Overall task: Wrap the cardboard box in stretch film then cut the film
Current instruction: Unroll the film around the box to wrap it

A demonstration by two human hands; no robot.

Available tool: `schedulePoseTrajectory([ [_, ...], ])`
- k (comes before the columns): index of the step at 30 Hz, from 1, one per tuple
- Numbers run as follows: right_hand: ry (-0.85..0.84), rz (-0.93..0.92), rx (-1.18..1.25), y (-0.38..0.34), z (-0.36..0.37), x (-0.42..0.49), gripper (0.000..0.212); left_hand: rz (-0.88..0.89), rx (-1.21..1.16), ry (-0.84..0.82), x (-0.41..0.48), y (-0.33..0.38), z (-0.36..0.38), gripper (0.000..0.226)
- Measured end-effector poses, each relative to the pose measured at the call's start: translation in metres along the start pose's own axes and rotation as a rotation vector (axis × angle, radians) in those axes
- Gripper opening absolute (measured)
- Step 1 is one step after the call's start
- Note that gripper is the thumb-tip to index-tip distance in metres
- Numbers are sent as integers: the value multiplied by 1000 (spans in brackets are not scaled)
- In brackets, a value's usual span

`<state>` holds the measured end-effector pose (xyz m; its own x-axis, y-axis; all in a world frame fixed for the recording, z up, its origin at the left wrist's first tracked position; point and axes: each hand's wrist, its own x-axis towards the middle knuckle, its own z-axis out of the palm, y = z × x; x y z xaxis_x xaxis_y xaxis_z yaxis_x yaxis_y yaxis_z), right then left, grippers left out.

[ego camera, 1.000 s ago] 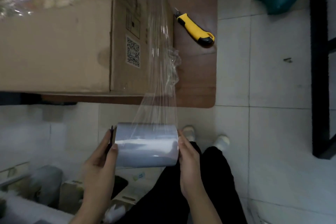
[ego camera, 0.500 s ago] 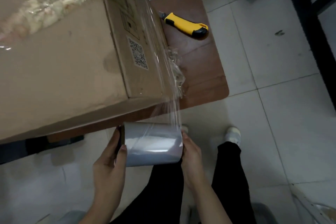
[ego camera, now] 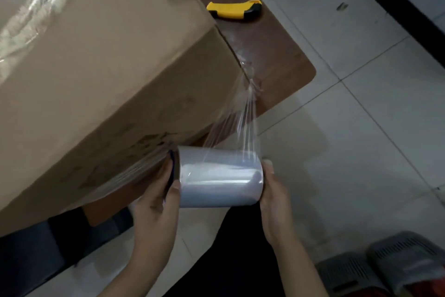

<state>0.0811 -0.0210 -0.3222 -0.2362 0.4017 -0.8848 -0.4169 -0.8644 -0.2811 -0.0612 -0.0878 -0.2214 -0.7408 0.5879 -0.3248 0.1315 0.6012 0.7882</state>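
I see both hands, left hand and right hand, gripping the grey stretch-film roll beside the brown cardboard box; printing unreadable.

Pale tiled floor under a brown table, with grey vented crates at lower right.

The film roll has swung leftward, film now crossing the box corner.

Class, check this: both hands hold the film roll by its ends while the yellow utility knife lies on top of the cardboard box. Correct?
Not quite. The head view shows the yellow utility knife lying on the brown table beside the cardboard box. The left hand and right hand do hold the film roll by its ends.
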Motion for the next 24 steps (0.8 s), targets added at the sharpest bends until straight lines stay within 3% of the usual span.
schedulePoseTrajectory([
  [4, -4, -118, 73, 34, -14, -14, 42, 40, -39, 1, -11, -13, -16, 25],
  [8, -6, -181, 62, 62, -22, -28, 35, 33, -97, -50, -19, -26, -36, 27],
  [12, -15, -238, 78, 90, -19, -47, 36, 126, -39, -123, -26, -46, -65, 32],
  [16, -40, -306, 139, 125, 0, -67, 53, 174, -15, -175, -17, -61, -101, 32],
  [24, 25, -317, 241, 208, 39, -93, 54, 151, -36, -253, -3, -76, -170, 36],
])
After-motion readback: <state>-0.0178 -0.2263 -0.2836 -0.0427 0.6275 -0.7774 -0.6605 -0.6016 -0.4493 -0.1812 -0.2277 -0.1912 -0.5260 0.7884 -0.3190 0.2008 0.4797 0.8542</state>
